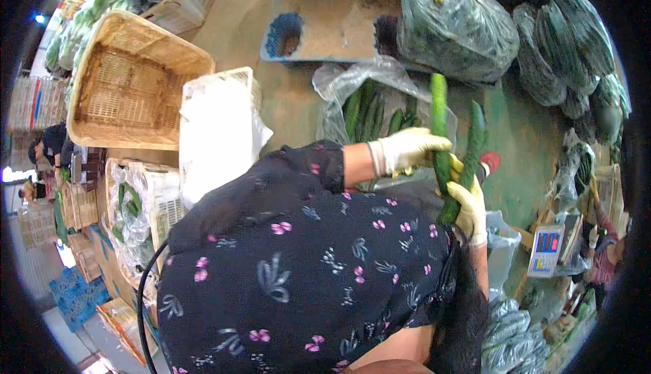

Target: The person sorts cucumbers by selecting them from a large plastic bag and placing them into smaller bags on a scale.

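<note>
In my gloved left hand (414,148) is a lighter green cucumber (439,109), held near its middle and pointing away from me. My right hand (469,208), also in a pale glove, grips a darker green cucumber (475,137) lower down. The two cucumbers spread apart at the far end and come together near my right thumb, where the lower overlap is partly hidden. Beyond my left hand, an opened clear plastic bag (335,97) on the floor holds several cucumbers (367,112).
A blue-edged pallet (325,60) and a large filled plastic bag (457,33) lie ahead. Bagged cucumbers (574,38) pile up at far right. An empty tan crate (137,84) and a white-covered crate (216,135) stand left. A digital scale (546,252) is at right, near another person (602,257).
</note>
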The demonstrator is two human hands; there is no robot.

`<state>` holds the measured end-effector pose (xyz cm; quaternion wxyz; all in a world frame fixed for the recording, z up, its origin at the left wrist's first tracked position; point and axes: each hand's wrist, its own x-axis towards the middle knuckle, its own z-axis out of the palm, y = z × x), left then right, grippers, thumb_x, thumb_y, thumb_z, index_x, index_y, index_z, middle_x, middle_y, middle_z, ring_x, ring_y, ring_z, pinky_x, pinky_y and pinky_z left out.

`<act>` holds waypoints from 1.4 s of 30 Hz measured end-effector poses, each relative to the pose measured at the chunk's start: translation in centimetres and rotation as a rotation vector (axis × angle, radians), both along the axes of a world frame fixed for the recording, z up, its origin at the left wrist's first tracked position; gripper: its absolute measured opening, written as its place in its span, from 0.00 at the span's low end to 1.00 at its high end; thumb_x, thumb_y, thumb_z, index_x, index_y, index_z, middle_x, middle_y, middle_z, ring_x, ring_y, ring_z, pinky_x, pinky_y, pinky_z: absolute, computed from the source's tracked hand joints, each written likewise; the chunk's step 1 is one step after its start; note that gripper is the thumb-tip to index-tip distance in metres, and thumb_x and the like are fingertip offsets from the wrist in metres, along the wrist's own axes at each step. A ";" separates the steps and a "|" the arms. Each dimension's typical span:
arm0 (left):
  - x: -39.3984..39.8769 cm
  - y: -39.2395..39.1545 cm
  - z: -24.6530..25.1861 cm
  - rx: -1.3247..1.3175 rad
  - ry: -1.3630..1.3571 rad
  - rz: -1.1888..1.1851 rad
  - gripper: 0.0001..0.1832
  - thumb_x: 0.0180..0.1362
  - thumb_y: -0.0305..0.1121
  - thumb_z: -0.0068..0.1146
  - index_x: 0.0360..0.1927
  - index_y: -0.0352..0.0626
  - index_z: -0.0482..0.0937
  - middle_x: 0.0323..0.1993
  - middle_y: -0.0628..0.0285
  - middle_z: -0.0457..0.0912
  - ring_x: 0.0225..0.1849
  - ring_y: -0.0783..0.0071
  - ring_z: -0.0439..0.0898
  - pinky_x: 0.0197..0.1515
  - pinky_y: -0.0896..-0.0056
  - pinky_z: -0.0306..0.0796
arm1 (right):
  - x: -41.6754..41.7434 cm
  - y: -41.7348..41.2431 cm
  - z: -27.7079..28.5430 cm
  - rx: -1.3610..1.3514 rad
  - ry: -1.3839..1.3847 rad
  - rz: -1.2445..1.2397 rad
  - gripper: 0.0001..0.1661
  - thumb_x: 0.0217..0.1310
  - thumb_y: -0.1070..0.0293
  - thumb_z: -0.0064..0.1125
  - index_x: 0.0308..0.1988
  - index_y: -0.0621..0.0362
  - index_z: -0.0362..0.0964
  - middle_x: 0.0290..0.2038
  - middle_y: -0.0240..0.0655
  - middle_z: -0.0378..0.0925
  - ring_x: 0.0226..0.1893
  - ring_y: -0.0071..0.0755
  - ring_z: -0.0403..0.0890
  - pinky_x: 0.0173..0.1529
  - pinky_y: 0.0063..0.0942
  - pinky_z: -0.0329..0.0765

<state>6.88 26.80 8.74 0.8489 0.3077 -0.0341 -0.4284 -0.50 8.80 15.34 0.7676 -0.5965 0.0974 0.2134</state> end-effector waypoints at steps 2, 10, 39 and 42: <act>-0.7 1.7 -3.2 0.046 0.131 0.031 0.16 0.58 0.38 0.55 0.45 0.40 0.76 0.40 0.54 0.82 0.44 0.60 0.80 0.49 0.60 0.73 | 0.0 1.1 1.2 -0.089 0.010 0.004 0.32 0.51 0.81 0.54 0.58 0.65 0.63 0.53 0.41 0.72 0.54 0.35 0.73 0.59 0.30 0.67; -1.2 11.3 -9.9 0.485 0.584 0.235 0.13 0.57 0.40 0.57 0.41 0.45 0.76 0.33 0.65 0.81 0.31 0.70 0.81 0.36 0.63 0.77 | -0.1 -1.0 3.0 -0.033 0.010 -0.213 0.28 0.52 0.76 0.54 0.56 0.63 0.65 0.48 0.40 0.76 0.44 0.31 0.79 0.45 0.22 0.76; -3.6 -0.5 -24.3 1.758 -0.324 -0.505 0.32 0.48 0.58 0.58 0.43 0.35 0.78 0.40 0.48 0.82 0.41 0.53 0.82 0.44 0.60 0.75 | -0.6 -5.9 -0.7 -0.129 0.124 -0.472 0.31 0.56 0.72 0.52 0.60 0.65 0.59 0.50 0.43 0.74 0.46 0.32 0.78 0.48 0.24 0.75; -2.7 -0.5 -25.4 1.742 -0.254 -0.527 0.32 0.49 0.57 0.60 0.43 0.36 0.77 0.41 0.48 0.82 0.43 0.53 0.81 0.46 0.59 0.74 | -1.4 -6.9 -1.0 -0.134 0.130 -0.471 0.32 0.55 0.72 0.53 0.60 0.66 0.59 0.50 0.43 0.74 0.45 0.31 0.78 0.48 0.24 0.75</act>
